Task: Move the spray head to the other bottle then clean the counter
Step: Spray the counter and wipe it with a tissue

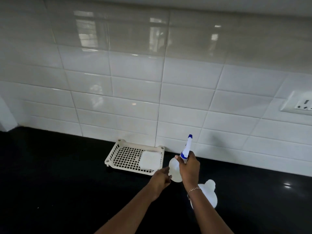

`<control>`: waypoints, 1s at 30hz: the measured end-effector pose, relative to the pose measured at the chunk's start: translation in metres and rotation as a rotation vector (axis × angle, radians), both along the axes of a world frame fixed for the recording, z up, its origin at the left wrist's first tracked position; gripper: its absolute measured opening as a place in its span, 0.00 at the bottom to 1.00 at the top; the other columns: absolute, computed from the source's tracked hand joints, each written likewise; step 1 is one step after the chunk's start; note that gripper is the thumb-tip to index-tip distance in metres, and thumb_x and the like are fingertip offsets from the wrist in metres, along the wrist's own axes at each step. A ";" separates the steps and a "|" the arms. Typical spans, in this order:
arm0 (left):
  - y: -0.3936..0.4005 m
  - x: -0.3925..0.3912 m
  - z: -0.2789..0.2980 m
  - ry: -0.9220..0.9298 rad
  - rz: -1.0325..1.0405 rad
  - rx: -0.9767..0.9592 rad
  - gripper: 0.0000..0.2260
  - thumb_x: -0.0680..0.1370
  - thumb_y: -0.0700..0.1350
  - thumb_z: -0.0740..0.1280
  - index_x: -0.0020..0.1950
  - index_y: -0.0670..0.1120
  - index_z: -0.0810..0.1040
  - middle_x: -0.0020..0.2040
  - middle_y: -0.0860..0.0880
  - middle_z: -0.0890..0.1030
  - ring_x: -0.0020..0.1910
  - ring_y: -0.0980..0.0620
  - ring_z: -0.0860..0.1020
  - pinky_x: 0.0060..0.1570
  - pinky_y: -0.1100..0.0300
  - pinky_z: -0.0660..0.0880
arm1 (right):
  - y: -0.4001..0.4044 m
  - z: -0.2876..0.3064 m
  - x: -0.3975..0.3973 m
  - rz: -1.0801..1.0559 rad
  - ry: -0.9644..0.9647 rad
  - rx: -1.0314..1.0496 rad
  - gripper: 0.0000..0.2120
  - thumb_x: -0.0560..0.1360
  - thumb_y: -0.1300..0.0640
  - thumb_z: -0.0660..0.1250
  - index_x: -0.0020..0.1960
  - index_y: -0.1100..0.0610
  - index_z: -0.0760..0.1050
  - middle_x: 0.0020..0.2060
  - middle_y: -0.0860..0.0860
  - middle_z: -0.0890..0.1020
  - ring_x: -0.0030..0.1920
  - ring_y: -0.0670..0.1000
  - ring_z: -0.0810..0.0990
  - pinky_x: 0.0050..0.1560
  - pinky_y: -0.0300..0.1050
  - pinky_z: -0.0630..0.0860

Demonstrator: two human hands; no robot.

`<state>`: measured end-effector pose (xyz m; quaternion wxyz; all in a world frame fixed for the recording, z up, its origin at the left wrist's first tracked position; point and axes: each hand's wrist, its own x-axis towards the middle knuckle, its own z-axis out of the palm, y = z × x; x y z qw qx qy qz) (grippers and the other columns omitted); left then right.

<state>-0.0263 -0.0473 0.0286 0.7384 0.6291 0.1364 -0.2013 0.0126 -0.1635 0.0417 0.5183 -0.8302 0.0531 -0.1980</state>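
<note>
A translucent white bottle (174, 169) stands on the black counter (67, 174), topped by a white and blue spray head (187, 147). My right hand (189, 168) is wrapped around the blue collar and neck, where the spray head meets the bottle. My left hand (160, 179) touches the bottle's lower left side with its fingertips. A second translucent bottle (208, 191) without a head stands nearer to me, partly hidden behind my right forearm. A white cloth (150, 160) lies in the cream perforated tray (118, 157).
The tray stands against the white tiled wall (152, 98), just left of the bottles. A wall socket (302, 105) is at the far right. A white upright edge (5, 115) borders the counter at the far left.
</note>
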 end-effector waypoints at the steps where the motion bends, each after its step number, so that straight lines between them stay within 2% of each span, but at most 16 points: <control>1: -0.003 0.005 -0.001 -0.012 -0.008 0.022 0.27 0.76 0.27 0.54 0.75 0.42 0.64 0.62 0.49 0.75 0.57 0.54 0.75 0.46 0.66 0.73 | 0.001 -0.003 0.009 0.001 -0.008 0.008 0.10 0.70 0.57 0.74 0.46 0.59 0.75 0.37 0.49 0.79 0.38 0.49 0.77 0.37 0.33 0.68; 4: -0.011 0.018 -0.007 -0.023 -0.053 0.104 0.29 0.76 0.28 0.55 0.77 0.43 0.59 0.61 0.48 0.72 0.54 0.58 0.74 0.48 0.66 0.72 | 0.005 -0.011 0.028 -0.010 -0.014 0.028 0.09 0.71 0.59 0.73 0.46 0.61 0.74 0.37 0.50 0.78 0.38 0.51 0.76 0.41 0.41 0.69; 6: -0.017 0.025 -0.013 -0.022 -0.064 0.127 0.29 0.78 0.30 0.56 0.78 0.45 0.57 0.56 0.46 0.71 0.44 0.58 0.73 0.48 0.63 0.72 | 0.006 -0.017 0.036 -0.006 -0.019 0.052 0.08 0.71 0.60 0.72 0.46 0.61 0.74 0.37 0.49 0.78 0.39 0.52 0.76 0.42 0.42 0.69; 8: -0.022 0.031 -0.016 -0.015 -0.069 0.130 0.29 0.78 0.30 0.56 0.78 0.45 0.56 0.52 0.42 0.72 0.39 0.55 0.71 0.44 0.62 0.70 | 0.006 -0.022 0.041 -0.002 -0.026 0.063 0.08 0.72 0.61 0.72 0.46 0.60 0.74 0.37 0.49 0.78 0.40 0.51 0.77 0.42 0.41 0.70; 10: -0.024 0.036 -0.018 -0.006 -0.073 0.151 0.29 0.79 0.31 0.57 0.78 0.45 0.56 0.55 0.40 0.74 0.40 0.54 0.72 0.46 0.60 0.70 | 0.003 -0.026 0.045 -0.001 -0.027 0.071 0.07 0.72 0.61 0.72 0.46 0.60 0.74 0.38 0.49 0.79 0.40 0.51 0.77 0.42 0.41 0.70; 12: -0.026 0.042 -0.020 -0.013 -0.088 0.191 0.28 0.80 0.35 0.58 0.78 0.46 0.55 0.63 0.37 0.75 0.41 0.54 0.72 0.50 0.58 0.70 | -0.001 -0.030 0.049 -0.007 -0.017 0.075 0.08 0.72 0.60 0.72 0.46 0.60 0.74 0.38 0.49 0.79 0.39 0.51 0.77 0.41 0.40 0.69; 14: -0.028 0.048 -0.020 -0.021 -0.102 0.212 0.27 0.81 0.38 0.59 0.78 0.46 0.55 0.66 0.38 0.74 0.41 0.53 0.72 0.51 0.58 0.70 | -0.005 -0.031 0.054 -0.019 -0.015 0.058 0.08 0.72 0.59 0.72 0.47 0.60 0.74 0.37 0.49 0.78 0.38 0.50 0.76 0.39 0.38 0.68; 16: -0.029 0.053 -0.023 -0.028 -0.098 0.222 0.27 0.81 0.39 0.59 0.78 0.46 0.55 0.63 0.41 0.75 0.44 0.51 0.71 0.55 0.56 0.72 | -0.007 -0.031 0.060 -0.004 -0.012 0.035 0.08 0.72 0.59 0.72 0.47 0.59 0.74 0.36 0.47 0.77 0.38 0.49 0.75 0.36 0.34 0.67; 18: -0.030 0.056 -0.025 -0.028 -0.084 0.228 0.27 0.81 0.37 0.59 0.79 0.47 0.55 0.54 0.46 0.77 0.48 0.50 0.72 0.59 0.54 0.72 | -0.009 -0.029 0.064 0.042 0.017 0.001 0.08 0.72 0.61 0.71 0.48 0.60 0.74 0.37 0.49 0.78 0.38 0.51 0.76 0.37 0.35 0.68; 20: -0.029 0.057 -0.028 -0.026 -0.086 0.226 0.28 0.80 0.37 0.60 0.79 0.48 0.55 0.45 0.52 0.74 0.46 0.51 0.73 0.56 0.56 0.72 | -0.013 -0.030 0.069 0.072 0.069 -0.039 0.10 0.72 0.63 0.70 0.52 0.61 0.74 0.41 0.54 0.80 0.42 0.53 0.77 0.42 0.40 0.71; 22: -0.024 0.055 -0.031 -0.006 -0.101 0.202 0.28 0.80 0.38 0.60 0.78 0.49 0.56 0.44 0.51 0.75 0.39 0.54 0.72 0.50 0.58 0.71 | -0.015 -0.033 0.068 0.082 0.125 -0.079 0.13 0.73 0.65 0.69 0.56 0.62 0.73 0.47 0.57 0.82 0.48 0.56 0.79 0.47 0.42 0.71; 24: -0.024 0.052 -0.033 -0.012 -0.130 0.201 0.28 0.79 0.38 0.59 0.78 0.49 0.57 0.44 0.52 0.75 0.36 0.57 0.72 0.47 0.60 0.71 | -0.017 -0.036 0.061 0.064 0.167 -0.085 0.18 0.73 0.68 0.66 0.63 0.61 0.70 0.56 0.58 0.79 0.57 0.58 0.77 0.53 0.43 0.71; 26: -0.018 0.050 -0.034 -0.045 -0.149 0.182 0.27 0.78 0.35 0.59 0.77 0.48 0.60 0.51 0.55 0.77 0.43 0.59 0.76 0.51 0.62 0.74 | -0.012 -0.038 0.046 -0.014 0.105 -0.086 0.26 0.73 0.69 0.65 0.69 0.59 0.65 0.64 0.59 0.72 0.64 0.57 0.72 0.62 0.48 0.70; 28: -0.008 0.051 -0.035 -0.082 -0.072 0.131 0.25 0.76 0.32 0.60 0.73 0.46 0.68 0.61 0.49 0.78 0.54 0.54 0.79 0.59 0.60 0.75 | -0.001 -0.039 0.031 -0.094 -0.056 -0.180 0.28 0.71 0.69 0.67 0.69 0.58 0.64 0.64 0.58 0.68 0.64 0.57 0.70 0.64 0.52 0.70; 29: -0.001 0.051 -0.033 -0.094 0.003 0.106 0.24 0.75 0.30 0.60 0.70 0.45 0.72 0.61 0.46 0.79 0.54 0.51 0.80 0.57 0.59 0.76 | 0.005 -0.040 0.025 -0.106 -0.123 -0.240 0.28 0.70 0.69 0.67 0.67 0.58 0.64 0.62 0.58 0.68 0.63 0.57 0.69 0.64 0.52 0.70; 30: 0.006 0.051 -0.031 -0.107 0.083 0.097 0.22 0.74 0.29 0.58 0.65 0.45 0.75 0.58 0.44 0.81 0.50 0.49 0.81 0.52 0.58 0.78 | 0.012 -0.040 0.020 -0.102 -0.168 -0.285 0.27 0.70 0.68 0.68 0.66 0.57 0.65 0.61 0.58 0.68 0.62 0.57 0.69 0.63 0.51 0.70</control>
